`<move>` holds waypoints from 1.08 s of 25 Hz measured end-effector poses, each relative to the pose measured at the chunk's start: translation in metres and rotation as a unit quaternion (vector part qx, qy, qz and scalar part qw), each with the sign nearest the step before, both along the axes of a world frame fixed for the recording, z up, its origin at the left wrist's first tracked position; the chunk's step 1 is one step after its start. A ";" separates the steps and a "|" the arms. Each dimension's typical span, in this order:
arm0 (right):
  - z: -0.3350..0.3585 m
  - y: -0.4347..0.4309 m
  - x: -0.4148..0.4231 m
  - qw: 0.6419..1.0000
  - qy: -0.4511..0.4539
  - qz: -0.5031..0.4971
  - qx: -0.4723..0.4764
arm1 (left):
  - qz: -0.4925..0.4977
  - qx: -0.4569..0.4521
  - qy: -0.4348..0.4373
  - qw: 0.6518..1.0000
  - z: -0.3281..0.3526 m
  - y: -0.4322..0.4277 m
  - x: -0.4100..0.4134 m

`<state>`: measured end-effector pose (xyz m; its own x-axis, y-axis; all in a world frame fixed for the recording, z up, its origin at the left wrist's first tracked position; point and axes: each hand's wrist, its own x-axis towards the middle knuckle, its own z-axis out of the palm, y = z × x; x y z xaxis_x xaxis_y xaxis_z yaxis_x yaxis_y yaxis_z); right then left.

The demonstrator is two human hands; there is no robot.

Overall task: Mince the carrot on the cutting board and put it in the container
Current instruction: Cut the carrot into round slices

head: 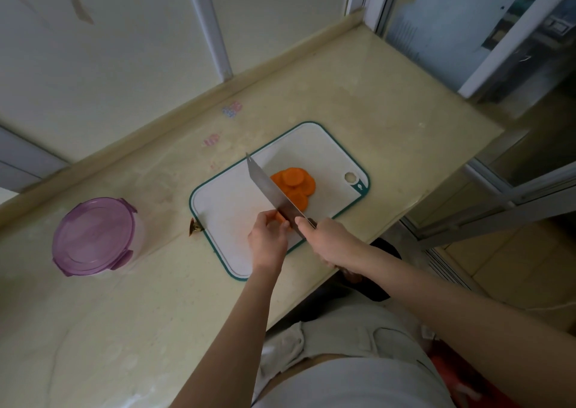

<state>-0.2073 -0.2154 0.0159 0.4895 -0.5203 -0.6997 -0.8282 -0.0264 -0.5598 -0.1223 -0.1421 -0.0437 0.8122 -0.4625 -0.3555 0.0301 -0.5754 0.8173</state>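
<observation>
A white cutting board (pixel 224 202) with a green rim lies on the beige counter. Several orange carrot slices (pixel 294 186) are piled on it, right of the blade. My right hand (pixel 327 239) grips the handle of a cleaver (pixel 269 189), whose blade points away across the board. My left hand (pixel 268 239) pinches a short carrot piece (pixel 280 218) just left of the blade. A round container (pixel 96 236) with a purple clip lid, shut, stands on the counter far to the left.
A small brown scrap (pixel 194 227) lies at the board's left corner. The counter (pixel 374 102) ends in a wall ledge behind and an edge on the right, with a window frame (pixel 511 33) beyond.
</observation>
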 end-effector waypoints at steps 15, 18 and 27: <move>-0.026 0.015 -0.030 0.997 0.041 0.030 -0.066 | -0.010 -0.011 -0.021 1.000 -0.007 0.004 -0.002; -0.026 0.014 -0.026 0.998 0.025 0.025 -0.061 | -0.006 -0.010 -0.034 0.999 -0.009 0.003 0.005; -0.017 -0.005 -0.013 1.000 0.018 -0.005 0.014 | -0.004 0.019 -0.020 1.000 -0.001 -0.009 0.012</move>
<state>-0.2207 -0.2203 -0.0007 0.4585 -0.5060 -0.7306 -0.8479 -0.0028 -0.5302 -0.1099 -0.1507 -0.0444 0.8222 -0.4561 -0.3406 -0.0072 -0.6066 0.7949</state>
